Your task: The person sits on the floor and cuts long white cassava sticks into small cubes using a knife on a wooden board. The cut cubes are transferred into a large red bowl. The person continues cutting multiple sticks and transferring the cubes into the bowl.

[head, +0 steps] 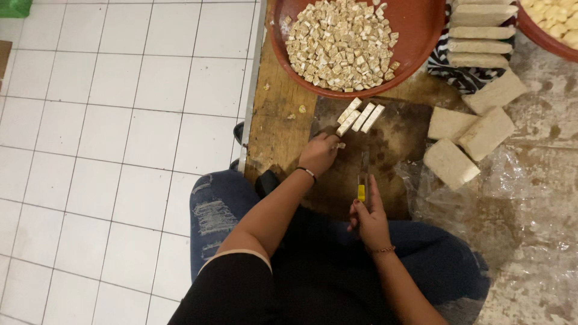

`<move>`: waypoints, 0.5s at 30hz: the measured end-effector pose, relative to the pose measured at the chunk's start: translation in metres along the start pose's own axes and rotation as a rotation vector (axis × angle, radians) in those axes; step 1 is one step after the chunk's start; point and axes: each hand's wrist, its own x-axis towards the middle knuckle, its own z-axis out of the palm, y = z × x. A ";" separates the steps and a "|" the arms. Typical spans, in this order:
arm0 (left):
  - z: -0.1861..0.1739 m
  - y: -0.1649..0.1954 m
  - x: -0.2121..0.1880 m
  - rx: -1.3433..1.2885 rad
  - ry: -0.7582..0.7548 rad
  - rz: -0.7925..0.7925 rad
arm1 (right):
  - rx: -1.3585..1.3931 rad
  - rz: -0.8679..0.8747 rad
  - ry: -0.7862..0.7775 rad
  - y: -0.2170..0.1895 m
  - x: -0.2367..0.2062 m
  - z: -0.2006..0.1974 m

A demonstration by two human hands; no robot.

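Note:
My left hand [319, 152] rests on a dark cutting board [397, 144], fingers pinched around a small pale piece beside three long tempeh strips [360, 115]. A knife with a yellow handle [362, 185] is gripped in my right hand [369, 218], its blade pointing away over the board. Just beyond the strips sits a red-brown bowl [415, 42] heaped with small tempeh cubes [340, 43].
Whole tempeh blocks [469, 141] lie to the right of the board on crumpled clear plastic [524, 204]. More slabs [481, 33] are stacked at the top right beside another bowl [545, 33]. White tiled floor [120, 150] spreads to the left. My legs in jeans are below.

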 end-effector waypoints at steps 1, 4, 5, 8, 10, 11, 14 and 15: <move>0.001 0.000 0.000 -0.016 -0.002 -0.019 | 0.010 0.002 0.002 -0.001 0.000 0.000; 0.000 -0.003 -0.002 -0.143 -0.021 -0.120 | 0.030 0.022 0.004 0.001 -0.001 -0.001; -0.003 -0.003 -0.002 -0.199 -0.029 -0.160 | 0.027 0.030 0.004 0.001 -0.001 0.000; -0.012 -0.002 0.017 -0.532 0.035 -0.218 | 0.011 0.025 -0.005 0.003 0.000 0.002; -0.018 0.001 0.048 -0.719 -0.008 -0.393 | 0.001 0.029 -0.005 0.002 -0.002 0.004; -0.024 0.003 0.070 -0.811 -0.029 -0.478 | -0.002 0.033 -0.004 0.002 -0.002 0.005; -0.045 0.014 0.140 -0.646 0.047 -0.302 | -0.050 0.032 -0.006 -0.003 -0.002 0.005; -0.050 0.020 0.160 -0.463 0.107 -0.232 | -0.071 0.033 -0.004 -0.004 -0.003 0.006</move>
